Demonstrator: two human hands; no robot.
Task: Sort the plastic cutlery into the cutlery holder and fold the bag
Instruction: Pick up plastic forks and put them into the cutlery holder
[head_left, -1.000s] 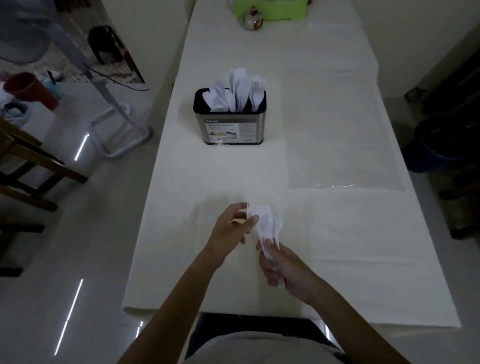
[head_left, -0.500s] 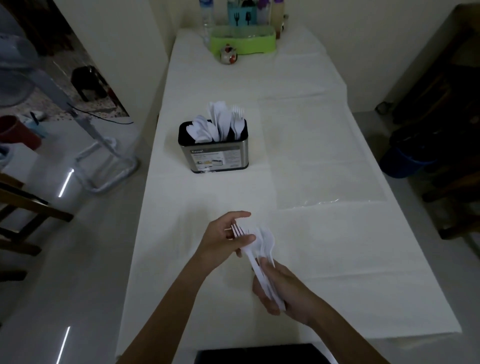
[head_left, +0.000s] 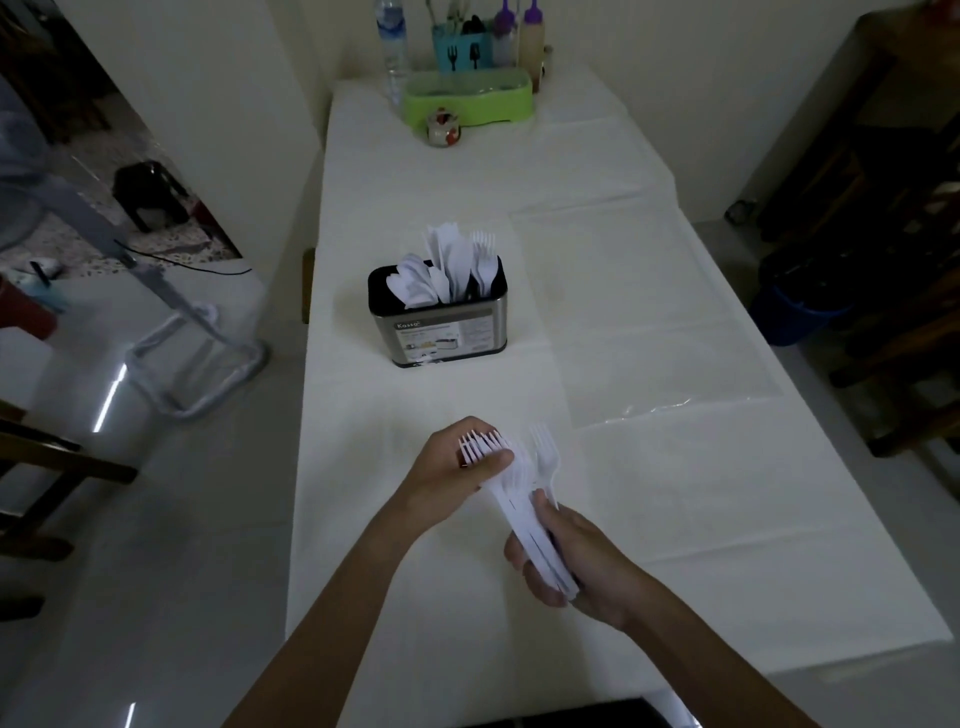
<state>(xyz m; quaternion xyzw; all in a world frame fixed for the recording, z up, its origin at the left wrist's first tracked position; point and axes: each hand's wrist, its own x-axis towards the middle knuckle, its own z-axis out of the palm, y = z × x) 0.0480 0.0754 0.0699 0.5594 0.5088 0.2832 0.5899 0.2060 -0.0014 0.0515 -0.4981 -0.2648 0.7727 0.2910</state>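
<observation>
A bundle of white plastic forks (head_left: 519, 499) is held over the near part of the white table. My right hand (head_left: 566, 561) grips the handles from below. My left hand (head_left: 457, 462) pinches the tine ends at the top of the bundle. One fork (head_left: 544, 457) sticks out to the right of the others. The steel cutlery holder (head_left: 441, 327) stands further back at the table's centre, with white spoons, knives and forks upright in it. A clear plastic bag (head_left: 654, 312) lies flat on the table to the right of the holder.
At the far end stand a green tray (head_left: 470, 98), a small pot (head_left: 443, 127), a water bottle (head_left: 390, 47) and sauce bottles. A metal stand (head_left: 197, 364) is on the floor to the left, a blue bin (head_left: 795, 312) and dark furniture to the right.
The view has tilted up, showing more of the far end of the table. My left hand has slid onto the tine ends and squeezed the forks together, with one fork left apart.
</observation>
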